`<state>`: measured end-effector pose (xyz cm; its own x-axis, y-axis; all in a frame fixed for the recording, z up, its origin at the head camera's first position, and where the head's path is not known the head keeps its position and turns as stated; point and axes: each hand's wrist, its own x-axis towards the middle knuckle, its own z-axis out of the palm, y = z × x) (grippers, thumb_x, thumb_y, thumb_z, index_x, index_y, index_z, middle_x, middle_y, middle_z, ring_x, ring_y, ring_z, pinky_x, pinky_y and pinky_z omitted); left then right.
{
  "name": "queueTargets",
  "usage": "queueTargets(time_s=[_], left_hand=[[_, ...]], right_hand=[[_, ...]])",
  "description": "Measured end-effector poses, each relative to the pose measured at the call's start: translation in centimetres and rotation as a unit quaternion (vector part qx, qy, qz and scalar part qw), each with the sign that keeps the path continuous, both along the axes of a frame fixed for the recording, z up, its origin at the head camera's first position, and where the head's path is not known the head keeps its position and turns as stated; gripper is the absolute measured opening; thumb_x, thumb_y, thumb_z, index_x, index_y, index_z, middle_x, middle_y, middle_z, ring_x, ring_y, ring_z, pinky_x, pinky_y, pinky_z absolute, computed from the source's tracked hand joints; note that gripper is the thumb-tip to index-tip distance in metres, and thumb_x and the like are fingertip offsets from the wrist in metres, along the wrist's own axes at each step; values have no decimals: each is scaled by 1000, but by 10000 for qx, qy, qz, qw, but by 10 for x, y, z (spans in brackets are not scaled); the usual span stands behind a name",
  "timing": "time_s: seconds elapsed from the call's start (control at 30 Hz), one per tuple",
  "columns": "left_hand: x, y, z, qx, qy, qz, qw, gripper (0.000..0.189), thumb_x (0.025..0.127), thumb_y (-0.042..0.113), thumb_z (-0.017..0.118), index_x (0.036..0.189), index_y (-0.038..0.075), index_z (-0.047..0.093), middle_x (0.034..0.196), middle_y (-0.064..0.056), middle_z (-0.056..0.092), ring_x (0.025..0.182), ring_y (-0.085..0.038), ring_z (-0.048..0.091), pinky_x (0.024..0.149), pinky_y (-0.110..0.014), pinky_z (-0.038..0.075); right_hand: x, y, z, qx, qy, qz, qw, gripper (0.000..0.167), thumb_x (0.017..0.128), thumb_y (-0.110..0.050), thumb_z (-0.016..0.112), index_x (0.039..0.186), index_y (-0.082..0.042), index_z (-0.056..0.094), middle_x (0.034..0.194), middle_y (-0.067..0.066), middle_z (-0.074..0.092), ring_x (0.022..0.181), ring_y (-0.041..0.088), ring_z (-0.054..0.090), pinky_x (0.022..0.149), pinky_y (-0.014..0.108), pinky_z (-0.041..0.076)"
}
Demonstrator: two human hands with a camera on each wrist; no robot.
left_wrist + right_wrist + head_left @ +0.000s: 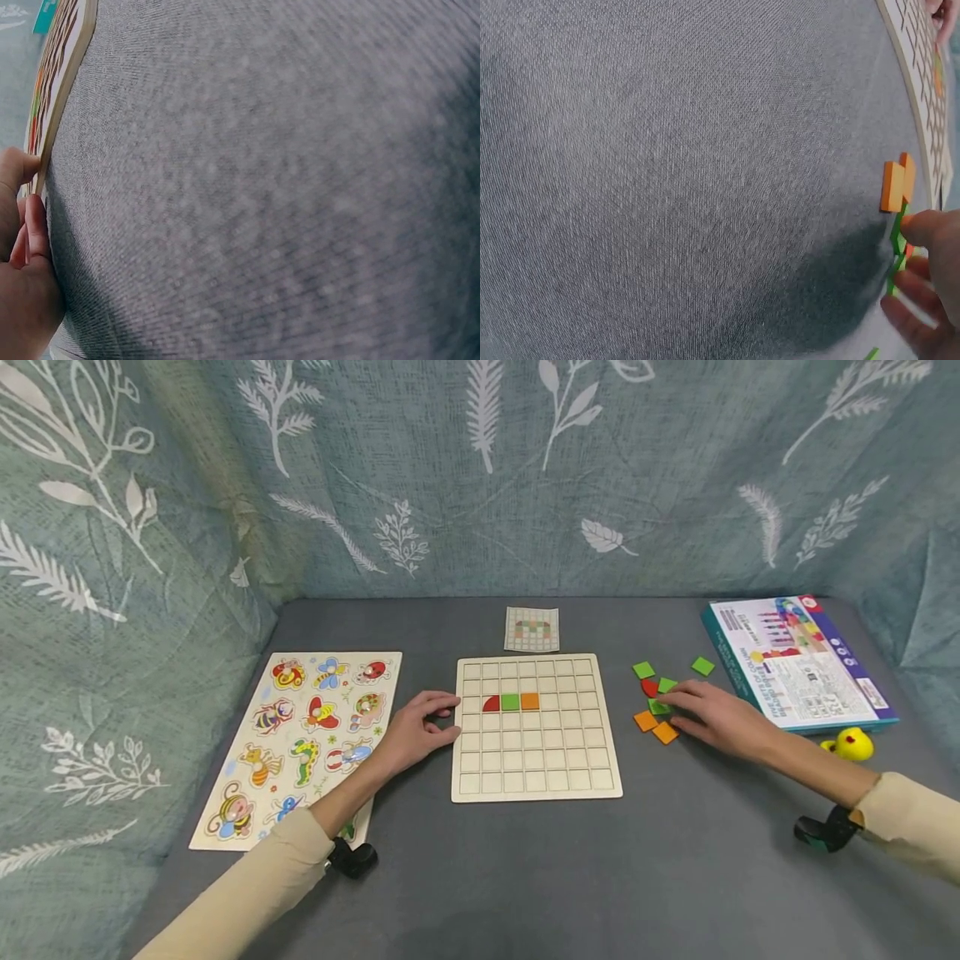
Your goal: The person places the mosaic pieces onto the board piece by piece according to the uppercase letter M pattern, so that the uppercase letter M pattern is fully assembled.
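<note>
Maybe third done: got red rounded tile (492,704), green square tile (510,702), orange square tile (530,702) set on pale wooden gridded board (532,762), by parted left-hand fingers (441,698). Still leaves loose red, green, orange tiles (665,733) around spread right-hand fingers (682,700).

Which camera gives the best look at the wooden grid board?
The head view: it shows nearly all of the grid board from above. Both wrist views catch only part of it, steeply slanted at the picture's edge.
</note>
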<state>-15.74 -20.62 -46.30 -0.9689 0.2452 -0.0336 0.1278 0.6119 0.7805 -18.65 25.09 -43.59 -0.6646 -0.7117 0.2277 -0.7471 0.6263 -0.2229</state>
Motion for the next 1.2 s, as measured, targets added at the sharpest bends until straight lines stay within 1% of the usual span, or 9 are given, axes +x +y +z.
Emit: queueTargets(time_s=[0.1, 0.17, 0.3, 0.4, 0.5, 0.63, 0.77, 0.93, 1.2], left_hand=[[1, 0, 1, 40, 7, 15, 10000, 44, 86, 15, 71, 129, 6, 62, 132, -10, 55, 106, -23, 62, 74, -19, 51], [1, 0, 1, 60, 6, 13, 10000, 44, 87, 14, 71, 129, 5, 62, 132, -11, 55, 106, -23, 62, 74, -18, 51], [1, 0, 2, 90, 3, -5, 10000, 44, 87, 14, 71, 129, 5, 61, 132, -11, 55, 107, -24, 62, 74, -18, 51], [0, 0, 1, 95, -31, -1, 9999, 44, 87, 15, 71, 129, 6, 62, 133, -10, 55, 107, -24, 62, 74, -18, 51], [1, 0, 1, 75, 2, -8, 10000, 44, 87, 14, 71, 129, 6, 62, 133, -10, 55, 106, -24, 62, 74, -18, 51], [1, -1, 1, 55, 38, 5, 10000, 43, 87, 14, 71, 128, 5, 62, 132, -11, 55, 106, -23, 62, 74, -18, 51], [1, 0, 1, 69, 5, 9, 10000, 44, 87, 15, 71, 128, 6, 62, 132, -10, 55, 105, -23, 63, 73, -17, 51], [2, 0, 0, 61, -10, 14, 10000, 44, 87, 15, 71, 129, 7, 62, 132, -10, 55, 102, -22, 63, 73, -17, 50], [1, 0, 2, 11, 22, -4, 10000, 44, 87, 15, 71, 130, 7, 62, 132, -9, 55, 101, -22, 64, 73, -18, 50]], right_hand=[[-3, -1, -1, 28, 7, 241, 9997, 29, 79, -1, 76, 107, -7, 72, 102, 7, 65, 89, 18, 62, 72, 37, 53], [-6, -2, -1, 24, 78, 352, 9993, 24, 76, 0, 78, 98, -8, 73, 100, 6, 65, 87, 17, 61, 71, 36, 53], [-10, -4, 2, -1, 116, 443, 9990, 23, 70, 3, 81, 84, -13, 70, 96, 5, 64, 83, 16, 61, 68, 35, 53], [-12, -4, 3, 141, 64, 476, 9987, 24, 71, 3, 81, 81, -14, 68, 98, 6, 65, 86, 18, 62, 69, 36, 54], [-15, -3, 1, 179, 166, 652, 9976, 23, 71, 2, 80, 81, -14, 67, 99, 6, 66, 87, 18, 62, 69, 36, 54], [-19, 0, -3, 9, 740, 1015, 9921, 26, 67, 1, 82, 85, -12, 68, 94, 5, 67, 83, 18, 61, 66, 34, 53], [-20, -4, -4, -313, 1112, 927, 9890, 31, 64, -3, 83, 92, -9, 71, 93, 6, 66, 81, 19, 61, 65, 35, 53], [-18, -23, -1, -684, 1035, 784, 9892, 36, 66, -4, 83, 100, -7, 71, 96, 6, 67, 83, 19, 63, 65, 35, 53], [-16, -67, -2, -920, 636, 1120, 9874, 36, 70, -4, 82, 104, -6, 69, 98, 5, 65, 83, 14, 61, 66, 30, 52]])
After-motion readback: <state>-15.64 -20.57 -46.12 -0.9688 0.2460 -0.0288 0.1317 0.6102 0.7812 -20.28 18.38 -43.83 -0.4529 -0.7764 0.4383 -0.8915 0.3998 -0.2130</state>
